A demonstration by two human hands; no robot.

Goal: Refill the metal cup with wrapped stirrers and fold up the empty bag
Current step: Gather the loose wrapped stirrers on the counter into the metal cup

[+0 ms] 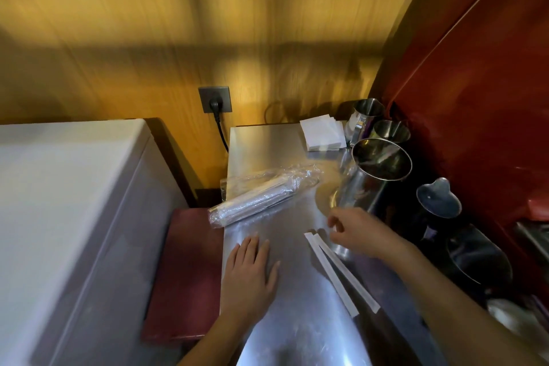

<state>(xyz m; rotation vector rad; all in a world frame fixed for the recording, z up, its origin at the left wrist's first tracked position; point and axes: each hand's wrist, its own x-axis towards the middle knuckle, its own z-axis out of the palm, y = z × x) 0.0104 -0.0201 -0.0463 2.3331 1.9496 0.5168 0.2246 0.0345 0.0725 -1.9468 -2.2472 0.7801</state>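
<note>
Counter point(267, 142): steel, bare near the middle.
Left hand point(251, 272): flat on the counter, palm down, fingers spread — holds nothing.
Right hand point(355, 230): beside the base of the cup, fingers loosely curled, thumb and forefinger a little apart; empty as far as shows, though blur hides the fingertips.
Cup point(371, 184): tall metal cup at the counter's right, upright, nothing visible inside.
Stirrers point(338, 269): two paper-wrapped sticks flat on the counter, side by side, upper ends near the right hand.
Bag point(263, 196): clear plastic, lying on the counter's left edge — wrapped stirrers inside.
Napkins point(322, 132): white stack at the back, near two smaller pitchers point(375, 125).
</note>
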